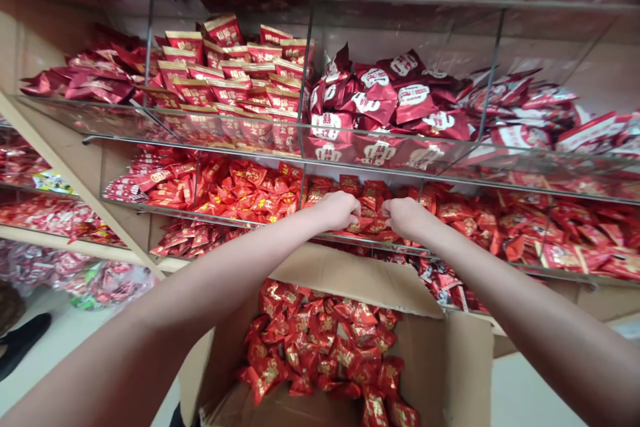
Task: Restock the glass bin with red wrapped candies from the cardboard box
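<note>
Both my hands reach into a lower shelf compartment of small red wrapped packets with gold print (371,197). My left hand (341,211) is closed, fingers curled down at the left of these packets. Facing it from the right, my right hand (403,217) is also closed, with its fingertips pinched together. Whatever lies inside either hand is hidden. Below my arms stands an open cardboard box (467,367), its far flap (350,277) leaning toward the shelf. Similar red packets (320,347) lie loose inside that box.
A clear shelf front (400,155) runs above my hands. Over it sit gold-edged red packets (225,77), maroon packets with white labels (375,90) and red-and-white packets (530,110). Plastic-wrapped bags (107,283) lie at lower left, near a dark shoe (25,343) on the floor.
</note>
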`<state>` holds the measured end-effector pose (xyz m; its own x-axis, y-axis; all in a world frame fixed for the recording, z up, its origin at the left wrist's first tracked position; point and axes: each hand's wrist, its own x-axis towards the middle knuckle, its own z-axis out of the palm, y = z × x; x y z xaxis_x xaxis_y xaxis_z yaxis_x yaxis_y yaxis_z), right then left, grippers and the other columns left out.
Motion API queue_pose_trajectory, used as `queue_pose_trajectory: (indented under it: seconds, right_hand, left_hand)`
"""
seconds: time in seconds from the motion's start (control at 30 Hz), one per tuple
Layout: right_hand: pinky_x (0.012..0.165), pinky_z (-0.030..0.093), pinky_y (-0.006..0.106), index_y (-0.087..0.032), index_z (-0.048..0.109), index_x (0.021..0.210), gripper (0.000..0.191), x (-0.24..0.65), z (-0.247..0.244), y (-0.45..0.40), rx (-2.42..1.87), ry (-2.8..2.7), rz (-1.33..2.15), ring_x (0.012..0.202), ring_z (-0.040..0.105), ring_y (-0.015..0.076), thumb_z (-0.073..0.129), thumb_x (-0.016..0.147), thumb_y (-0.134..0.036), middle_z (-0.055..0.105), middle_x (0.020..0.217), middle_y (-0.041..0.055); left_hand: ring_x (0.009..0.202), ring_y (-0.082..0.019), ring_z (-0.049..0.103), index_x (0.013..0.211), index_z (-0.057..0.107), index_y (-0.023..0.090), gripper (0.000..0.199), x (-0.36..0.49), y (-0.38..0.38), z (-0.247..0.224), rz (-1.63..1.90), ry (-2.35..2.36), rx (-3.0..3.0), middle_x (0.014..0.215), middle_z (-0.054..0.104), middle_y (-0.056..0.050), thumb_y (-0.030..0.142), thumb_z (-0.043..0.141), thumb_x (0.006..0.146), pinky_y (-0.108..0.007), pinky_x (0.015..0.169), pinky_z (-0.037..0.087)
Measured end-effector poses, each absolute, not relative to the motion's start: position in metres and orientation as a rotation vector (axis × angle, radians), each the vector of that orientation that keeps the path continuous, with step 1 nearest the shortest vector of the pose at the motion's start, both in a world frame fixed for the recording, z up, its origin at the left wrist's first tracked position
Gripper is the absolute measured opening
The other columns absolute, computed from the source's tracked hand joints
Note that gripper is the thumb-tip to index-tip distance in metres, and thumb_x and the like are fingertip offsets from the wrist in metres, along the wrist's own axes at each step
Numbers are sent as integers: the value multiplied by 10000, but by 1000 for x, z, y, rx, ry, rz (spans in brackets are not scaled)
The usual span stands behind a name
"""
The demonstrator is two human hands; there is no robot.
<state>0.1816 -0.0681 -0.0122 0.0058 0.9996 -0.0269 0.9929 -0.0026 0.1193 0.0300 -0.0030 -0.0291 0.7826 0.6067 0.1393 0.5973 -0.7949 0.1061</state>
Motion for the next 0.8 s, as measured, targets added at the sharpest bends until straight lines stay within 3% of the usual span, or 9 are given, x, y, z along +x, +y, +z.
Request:
queue_pose_trajectory:
  seconds: [0.33, 0.53, 0.8]
  right_hand:
    - [623, 454, 314, -160, 637, 932, 296, 173, -6, -63, 2093, 2058, 71, 866, 618, 263, 431, 736, -77, 653, 953, 148]
    - [646, 446, 265, -176, 631, 926, 227, 176, -4, -62, 2051, 2111, 59, 877, 615, 224, 527, 725, -168, 663, 940, 111]
    - [633, 435, 312, -92, 530, 992, 285, 188, -12, -72, 2245, 1983, 185, 870, 614, 289, 535, 721, -180, 639, 938, 193]
  left_hand:
    - [735, -147, 630, 831, 682, 232, 161, 29, 5, -31, 220, 930, 2903, 776, 709, 5, 280, 605, 698, -196, 641, 427]
    - [855, -214, 618, 998, 627, 236, 381, 44, -7, -27, 273, 937, 2908, 938, 684, -39, 456, 568, 692, -269, 698, 447]
    - [812, -180, 613, 881, 679, 266, 213, 61, -9, -32, 283, 928, 2884, 852, 689, -1, 360, 574, 721, -243, 684, 432]
